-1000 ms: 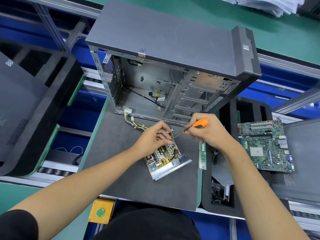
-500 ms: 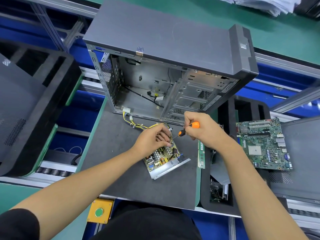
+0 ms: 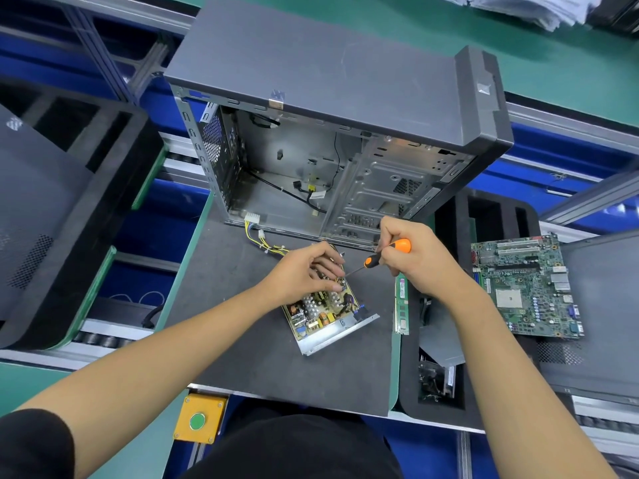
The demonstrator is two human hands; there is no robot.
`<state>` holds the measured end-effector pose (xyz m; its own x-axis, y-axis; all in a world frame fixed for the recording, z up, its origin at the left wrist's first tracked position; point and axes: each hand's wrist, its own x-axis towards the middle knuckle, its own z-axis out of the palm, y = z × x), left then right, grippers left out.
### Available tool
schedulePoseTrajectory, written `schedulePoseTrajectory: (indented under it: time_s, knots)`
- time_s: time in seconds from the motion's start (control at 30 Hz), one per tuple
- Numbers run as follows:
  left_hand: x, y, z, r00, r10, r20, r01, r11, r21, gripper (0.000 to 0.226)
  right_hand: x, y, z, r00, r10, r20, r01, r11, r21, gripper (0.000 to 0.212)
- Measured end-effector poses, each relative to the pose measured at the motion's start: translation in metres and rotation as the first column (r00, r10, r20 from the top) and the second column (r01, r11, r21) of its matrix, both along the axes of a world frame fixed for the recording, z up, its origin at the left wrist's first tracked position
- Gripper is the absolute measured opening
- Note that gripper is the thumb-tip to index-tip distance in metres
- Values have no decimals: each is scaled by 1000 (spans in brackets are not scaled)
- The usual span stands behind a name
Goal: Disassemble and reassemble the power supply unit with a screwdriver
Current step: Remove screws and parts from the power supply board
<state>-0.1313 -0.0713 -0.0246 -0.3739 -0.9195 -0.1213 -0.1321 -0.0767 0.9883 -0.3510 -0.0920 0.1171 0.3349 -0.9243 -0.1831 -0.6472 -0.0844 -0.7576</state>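
Computer case (image 3: 332, 108) standing open at the back of the grey desk (image 3: 221, 305), side panel off, bare metal bay and loose black cables showing inside. Motherboard (image 3: 525, 288) lying well apart to the right on a black tray; memory stick (image 3: 401, 305) lying along the desk's right edge, just beside the work. Power supply unit (image 3: 325, 312) sitting on the desk in front of the case, cover off, circuit board exposed in its metal tray, yellow wire bundle (image 3: 262, 242) trailing back toward the case. Left hand (image 3: 304, 274) resting on the far end of the board, fingers curled and seeming to pinch something small among the components, exactly what being hidden. Right hand (image 3: 411, 257) wrapping closed round the orange handle of the screwdriver (image 3: 383, 255), shaft slanting down-left, tip meeting the board's far right corner just beside the left fingertips. Judging risks: tip slipping out of the screw head under a slanted push, then gouging the board or jabbing the fingers so near it; screw dropping loose among the components or rolling off the desk; board shifting in its tray if the left hand eases off; wires snagging if the unit turns.
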Motion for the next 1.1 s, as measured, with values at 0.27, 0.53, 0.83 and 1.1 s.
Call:
schedulePoseTrajectory:
  time_s: [0.27,0.53,0.83,1.1]
  knots:
    - [-1,0,-1,1000,5,5,-5,1000,13,37,0,1,-4,1000,-7,28,6,1000,17,8]
    - [-1,0,-5,1000,3,-4,-3,1000,8,32,1,2,-6,999,-3,52,2,1000,15,6]
    - [2,-3,-2,951,-94,294,147,975,-166,36,-5,2,0,995,-16,94,15,1000,2,5]
    - [-38,-14,7,623,-264,736,643,709,-290,43,-25,0,2,1000,1,-14,-1,999,35,11]
